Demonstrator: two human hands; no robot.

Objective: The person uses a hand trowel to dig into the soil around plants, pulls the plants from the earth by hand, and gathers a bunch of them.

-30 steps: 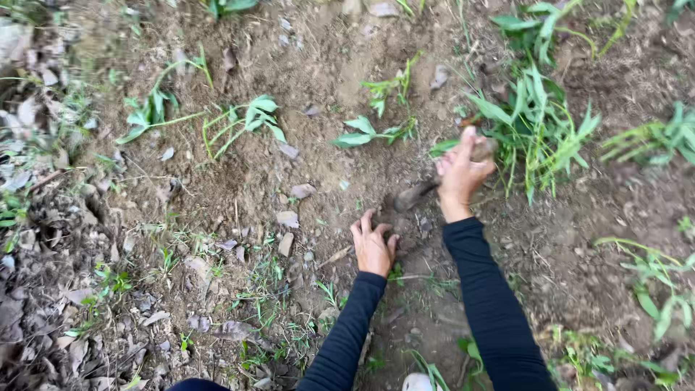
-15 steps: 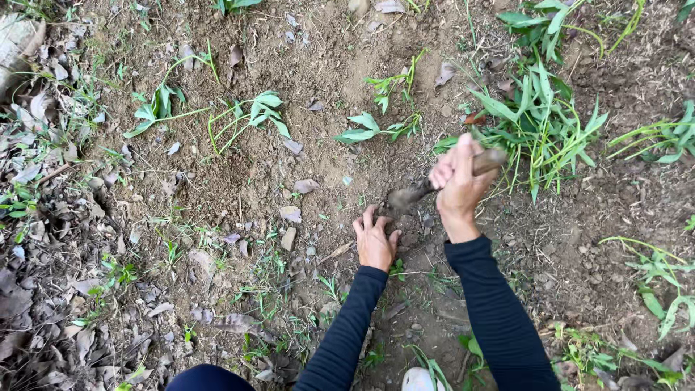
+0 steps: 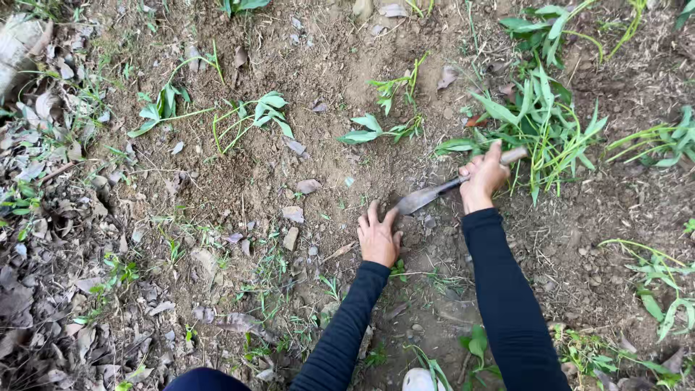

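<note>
Brown, crumbly soil (image 3: 304,65) fills the head view, where one person in two black sleeves works with one hand trowel (image 3: 434,192). The right hand (image 3: 483,177), at about 2 o'clock from the frame's centre, is clenched around the trowel's pale wooden handle; the dull metal blade points toward 8 o'clock, its tip just beside the fingertips of the left hand. The left hand (image 3: 378,235), near centre, lies flat and released on the soil, fingers spread, grasping nothing. One leafy green clump (image 3: 543,119) stands at 1 o'clock, just beyond the right hand. Three pale stones (image 3: 293,214) lie at 9 o'clock from the left hand. Dry leaves (image 3: 43,289) cover the 8 o'clock corner.
</note>
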